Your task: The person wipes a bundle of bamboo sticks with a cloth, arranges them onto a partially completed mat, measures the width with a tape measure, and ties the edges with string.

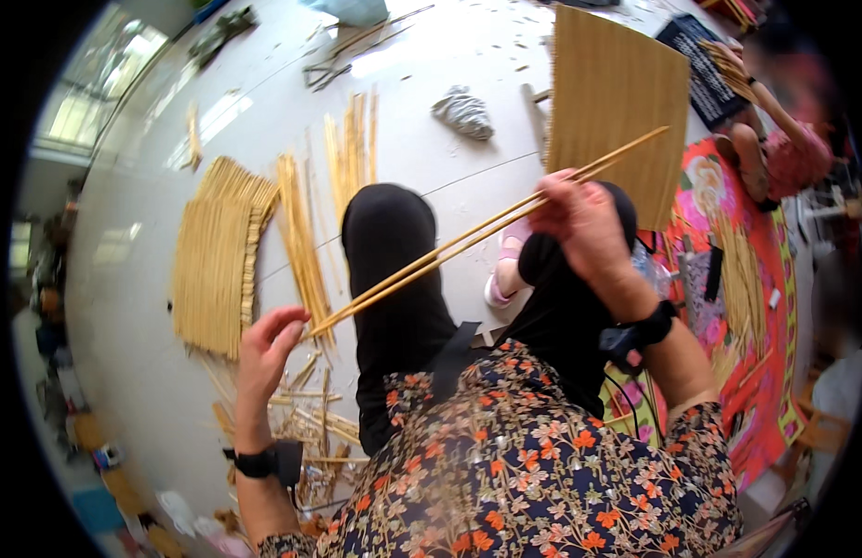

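Observation:
My right hand (584,223) grips a few long thin bamboo sticks (468,237) near their upper part, holding them slanted above my black-clad knees (398,270). My left hand (268,349) pinches the lower ends of the same sticks. Both wrists wear black bands. A woven bamboo mat (217,256) lies on the pale floor to my left, with loose stick bundles (300,232) beside it.
A flat woven panel (617,102) stands ahead to the right. Short bamboo offcuts (310,409) litter the floor by my left arm. Another person (775,130) sits at the far right on a bright patterned mat (756,307) with more sticks. A striped cloth (463,112) lies ahead.

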